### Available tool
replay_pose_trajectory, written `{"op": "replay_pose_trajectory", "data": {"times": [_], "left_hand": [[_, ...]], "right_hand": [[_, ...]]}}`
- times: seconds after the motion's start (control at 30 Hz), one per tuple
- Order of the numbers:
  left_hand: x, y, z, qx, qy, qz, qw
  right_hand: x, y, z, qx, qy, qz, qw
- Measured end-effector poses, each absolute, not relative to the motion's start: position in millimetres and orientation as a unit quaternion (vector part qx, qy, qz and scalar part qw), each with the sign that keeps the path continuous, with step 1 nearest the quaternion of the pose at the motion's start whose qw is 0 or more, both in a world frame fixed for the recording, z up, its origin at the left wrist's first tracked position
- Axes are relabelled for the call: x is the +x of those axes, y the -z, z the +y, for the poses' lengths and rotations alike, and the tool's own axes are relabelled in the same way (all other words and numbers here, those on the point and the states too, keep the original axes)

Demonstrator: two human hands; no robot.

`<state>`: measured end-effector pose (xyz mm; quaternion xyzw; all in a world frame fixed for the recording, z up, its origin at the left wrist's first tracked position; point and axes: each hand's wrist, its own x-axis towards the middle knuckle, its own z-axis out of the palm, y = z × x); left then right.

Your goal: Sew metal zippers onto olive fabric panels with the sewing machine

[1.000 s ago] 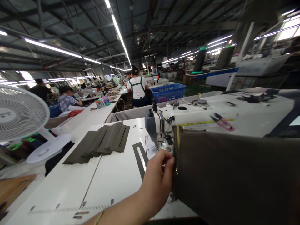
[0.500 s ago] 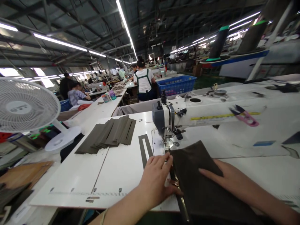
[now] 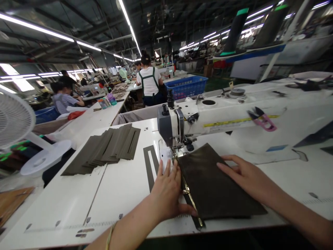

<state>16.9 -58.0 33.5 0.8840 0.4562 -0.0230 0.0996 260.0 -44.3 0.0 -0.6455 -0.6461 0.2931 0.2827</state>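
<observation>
A dark olive-brown fabric panel lies on the white sewing table, its far corner beside the sewing machine's needle area. Along its left edge runs a zipper with gold teeth and a gold slider. My left hand lies over the zipper's left side, fingers stretched toward the presser foot and thumb resting on the zipper's lower part. My right hand rests at the panel's right edge with extended fingertips on it. A slotted strip frame lies flat left of the needle, partly covered by my left hand.
A fanned stack of dark pieces lies on the left of the table. A white fan stands beyond it. Pink-handled snips sit on the machine arm. A blue basket and a seated person are behind the machine.
The view has shifted right and slightly down. The panel now lies flatter, with its near edge and the zipper's end showing on the table. My left fingers are straighter and more spread.
</observation>
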Motion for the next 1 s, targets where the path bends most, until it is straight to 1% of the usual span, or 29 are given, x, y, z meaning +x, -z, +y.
{"op": "replay_pose_trajectory", "data": {"times": [0.07,0.1,0.17,0.23,0.27,0.3,0.37,0.43,0.5,0.57,0.63,0.77,0.9,1.0], "left_hand": [[18,-34,-57,0.884,0.029,0.457,0.098],[18,-34,-56,0.882,0.031,0.459,0.097],[19,-33,-56,0.88,0.039,0.462,0.099],[19,-31,-56,0.879,0.043,0.463,0.103],[19,-30,-56,0.88,0.04,0.462,0.103],[18,-29,-56,0.882,0.033,0.458,0.102],[18,-27,-57,0.887,0.02,0.452,0.095],[17,-26,-58,0.888,0.016,0.45,0.091],[16,-27,-59,0.886,0.019,0.453,0.096],[15,-28,-59,0.885,0.015,0.454,0.101],[14,-28,-60,0.887,0.009,0.451,0.101],[15,-30,-59,0.888,0.01,0.449,0.103],[13,-32,-56,0.881,0.009,0.461,0.11],[-3,-32,-59,0.871,-0.009,0.479,0.11]], "right_hand": [[265,6,-52,-0.633,-0.286,-0.665,0.274],[268,10,-55,-0.629,-0.262,-0.685,0.259],[275,14,-60,-0.643,-0.182,-0.718,0.194],[275,10,-61,-0.651,-0.063,-0.745,0.131],[272,6,-60,-0.637,0.005,-0.761,0.124],[265,0,-59,-0.608,0.063,-0.779,0.137],[246,-7,-57,-0.519,0.126,-0.823,0.197],[224,-3,-56,-0.425,0.117,-0.866,0.234],[209,11,-55,-0.379,0.092,-0.893,0.223],[202,28,-53,-0.377,0.072,-0.901,0.203],[200,39,-49,-0.389,0.055,-0.897,0.204],[195,37,-37,-0.387,0.037,-0.892,0.23],[189,39,-28,-0.369,0.04,-0.902,0.219],[191,44,-27,-0.374,0.023,-0.902,0.213]]}}
